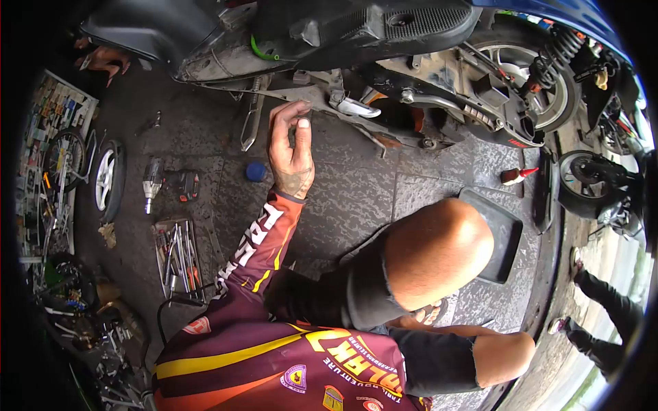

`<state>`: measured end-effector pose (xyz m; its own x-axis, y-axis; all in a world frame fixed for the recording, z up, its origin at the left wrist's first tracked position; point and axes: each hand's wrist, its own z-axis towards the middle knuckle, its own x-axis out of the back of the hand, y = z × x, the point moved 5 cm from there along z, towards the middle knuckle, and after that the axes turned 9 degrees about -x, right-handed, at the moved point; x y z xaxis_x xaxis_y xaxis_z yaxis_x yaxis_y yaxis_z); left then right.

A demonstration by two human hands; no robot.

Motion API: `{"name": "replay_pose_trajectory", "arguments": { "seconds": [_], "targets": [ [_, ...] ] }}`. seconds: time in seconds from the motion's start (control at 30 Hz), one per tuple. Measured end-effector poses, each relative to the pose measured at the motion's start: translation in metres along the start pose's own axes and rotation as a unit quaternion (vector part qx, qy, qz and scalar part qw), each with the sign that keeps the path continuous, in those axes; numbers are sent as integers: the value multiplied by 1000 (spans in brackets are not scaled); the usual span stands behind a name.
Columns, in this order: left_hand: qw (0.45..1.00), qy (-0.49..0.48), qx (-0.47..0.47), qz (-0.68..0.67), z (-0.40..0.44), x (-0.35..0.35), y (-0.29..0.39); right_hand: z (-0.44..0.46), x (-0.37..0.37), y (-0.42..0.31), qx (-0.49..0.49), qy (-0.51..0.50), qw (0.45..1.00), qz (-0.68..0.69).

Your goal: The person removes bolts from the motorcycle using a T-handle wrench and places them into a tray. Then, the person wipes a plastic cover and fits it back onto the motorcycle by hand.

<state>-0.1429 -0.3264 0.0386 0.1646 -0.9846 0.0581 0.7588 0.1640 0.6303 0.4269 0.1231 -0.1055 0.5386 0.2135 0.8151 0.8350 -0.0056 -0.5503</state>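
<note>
On a patterned floor [349, 198], a scooter [329, 34] stands across the top of the view — a black tray [506, 236] lies well apart from it. The left hand [291, 147] is beside the scooter's underside, fingers curled close together, thumb near their tips; whether they pinch anything cannot be told — a blue cap [256, 171] lies nearby.

A white-spoked wheel [105, 179] sits at left of the frame, while a motorbike [595, 181] and a bystander's dark-trousered legs [608, 298] appear at far right.
</note>
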Motion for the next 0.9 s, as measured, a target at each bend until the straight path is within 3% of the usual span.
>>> {"name": "replay_pose_trajectory", "arguments": {
  "seconds": [0.13,0.2,0.23,0.3,0.37,0.43,0.47,0.5,0.57,0.63,0.7,0.9],
  "targets": [
    [975,-56,80,-200,-7,-24,30,-7,31,-4,-17,17,1000,12],
    [948,-157,92,-263,-28,-49,49,-8,46,-21,-13,24,1000,13],
    [909,-231,145,-316,-43,-64,56,-9,52,-34,-3,28,999,21],
    [829,-309,209,-416,-87,-99,56,-19,60,-78,71,59,990,106],
    [778,-417,274,-381,-139,-127,43,-59,54,-170,197,75,948,238],
    [519,-294,582,-552,-201,-150,35,-64,42,-196,146,-37,978,146],
    [454,-256,636,-569,-214,-151,33,-60,28,-195,144,-107,976,125],
    [436,-251,645,-575,-218,-147,34,-59,10,-197,141,-179,968,104],
    [432,-265,641,-577,-226,-136,36,-69,-19,-199,107,-292,950,14],
    [443,-289,624,-575,-227,-124,45,-68,-40,-208,148,-356,923,3],
    [471,-309,604,-564,-227,-115,54,-62,-44,-226,213,-328,920,17],
    [624,-327,538,-464,-206,-77,49,-52,-71,-255,201,-349,915,31]
  ]
}}
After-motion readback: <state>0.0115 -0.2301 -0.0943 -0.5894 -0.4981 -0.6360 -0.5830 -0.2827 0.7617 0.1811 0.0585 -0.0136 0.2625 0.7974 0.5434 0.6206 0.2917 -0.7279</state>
